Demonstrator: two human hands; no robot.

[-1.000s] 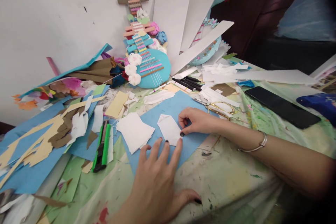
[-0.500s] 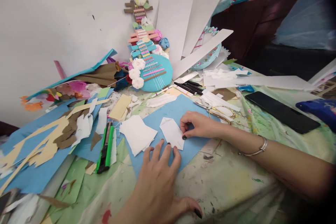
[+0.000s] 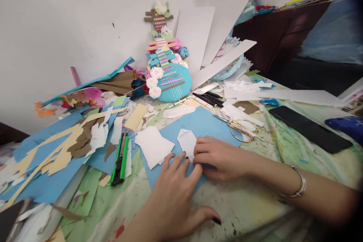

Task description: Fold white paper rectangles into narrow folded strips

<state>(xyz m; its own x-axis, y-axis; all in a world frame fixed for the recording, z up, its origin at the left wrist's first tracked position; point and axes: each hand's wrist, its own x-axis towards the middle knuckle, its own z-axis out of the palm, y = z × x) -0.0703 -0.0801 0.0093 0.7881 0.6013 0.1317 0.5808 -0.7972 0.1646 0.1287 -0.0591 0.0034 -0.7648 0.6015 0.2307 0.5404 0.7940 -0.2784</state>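
A small white paper piece (image 3: 186,141) with folded upper corners lies on a blue sheet (image 3: 204,121). My left hand (image 3: 176,189) rests palm down with fingers apart, its fingertips at the paper's lower edge and the thumb stretched to the right. Over the paper's lower right side, my right hand (image 3: 221,157) has its fingers bent and closed on that edge; its thumb is mostly hidden. Both hands meet at the lower corner, covering that part of the paper. Left of it is a small stack of white paper pieces (image 3: 154,146), also on the blue sheet.
Gold-handled scissors (image 3: 242,128) lie beyond my right hand, and a green cutter knife (image 3: 120,160) lies to the left. Black pens (image 3: 208,99), a phone (image 3: 309,128) and paper scraps (image 3: 85,136) surround the sheet. A turquoise guitar-shaped craft (image 3: 176,83) leans on the wall.
My right hand has moved down and toward the left hand along the paper's right edge, its fingers now covering the lower corner. My left hand stays nearly in place. The view has shifted slightly.
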